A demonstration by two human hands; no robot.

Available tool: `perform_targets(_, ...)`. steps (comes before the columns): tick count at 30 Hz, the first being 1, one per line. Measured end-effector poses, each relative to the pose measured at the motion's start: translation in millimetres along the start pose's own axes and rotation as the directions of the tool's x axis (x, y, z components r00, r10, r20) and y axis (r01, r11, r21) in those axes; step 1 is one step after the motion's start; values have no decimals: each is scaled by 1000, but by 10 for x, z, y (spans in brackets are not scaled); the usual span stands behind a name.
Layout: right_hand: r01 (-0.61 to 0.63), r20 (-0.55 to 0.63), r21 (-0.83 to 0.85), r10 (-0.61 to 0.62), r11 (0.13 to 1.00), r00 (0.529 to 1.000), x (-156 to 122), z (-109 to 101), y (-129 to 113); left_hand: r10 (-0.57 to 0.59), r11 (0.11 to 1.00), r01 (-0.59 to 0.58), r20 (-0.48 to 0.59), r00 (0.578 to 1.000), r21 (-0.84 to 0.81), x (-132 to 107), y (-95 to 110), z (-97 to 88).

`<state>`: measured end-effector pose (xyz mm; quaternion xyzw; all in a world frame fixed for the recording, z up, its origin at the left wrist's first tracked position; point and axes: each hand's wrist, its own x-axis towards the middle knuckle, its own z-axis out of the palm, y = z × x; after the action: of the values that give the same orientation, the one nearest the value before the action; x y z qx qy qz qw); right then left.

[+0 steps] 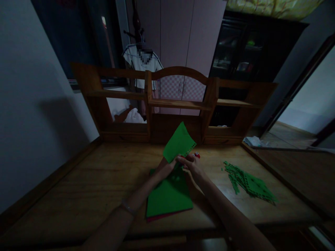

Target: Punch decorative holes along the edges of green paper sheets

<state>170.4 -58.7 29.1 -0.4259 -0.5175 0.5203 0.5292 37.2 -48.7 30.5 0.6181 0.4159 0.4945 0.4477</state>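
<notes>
My left hand [167, 166] pinches the lower edge of a green paper sheet [179, 142] that stands up tilted above the desk, its right edge notched with small cuts. My right hand [190, 163] is closed against the same edge, and a small red tool [196, 154] with white spots shows just behind its fingers. Below both hands a stack of green sheets [169, 197] lies flat on the wooden desk [86, 188], with a red sheet edge peeking out underneath.
A heap of cut green paper pieces [247, 183] lies on the desk to the right. A wooden shelf unit [178, 104] stands along the desk's back edge. A white wall runs along the left. The room is dim.
</notes>
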Motion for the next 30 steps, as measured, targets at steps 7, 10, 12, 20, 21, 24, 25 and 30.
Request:
perform_targets(7, -5, -14, -17, 4, 1000, 1000, 21, -23, 59, 157, 980, -157, 6, 988, 120, 39, -135, -72)
perform_targets(10, 15, 49, -13, -14, 1000, 999, 39, -9, 66, 152, 979, -143, -48, 987, 145, 82, -219, -105)
perform_targets(12, 53, 98, -19, -51, 998, 994, 56, 2, 67, 144, 980, -130, -89, 986, 152, 102, -239, -121)
perform_targets(20, 59, 158, -71, -47, 996, 986, 118, -12, 132, 135, 972, -125, -38, 990, 199, 61, -149, -212)
perform_targets(21, 56, 156, -70, -45, 996, 987, 121, -16, 139, 140, 970, -129, -39, 989, 205, 63, -154, -215)
perform_targets(24, 44, 169, -58, -33, 997, 985, 122, -26, 150, 148, 963, -132, -50, 988, 234, 88, -200, -201)
perform_targets(25, 35, 176, -55, -25, 998, 984, 121, -30, 152, 151, 962, -134, -54, 987, 238, 97, -218, -192)
perform_targets(30, -25, 185, -28, 30, 999, 982, 133, -52, 169, 181, 956, -163, -53, 982, 244, 107, -255, -156)
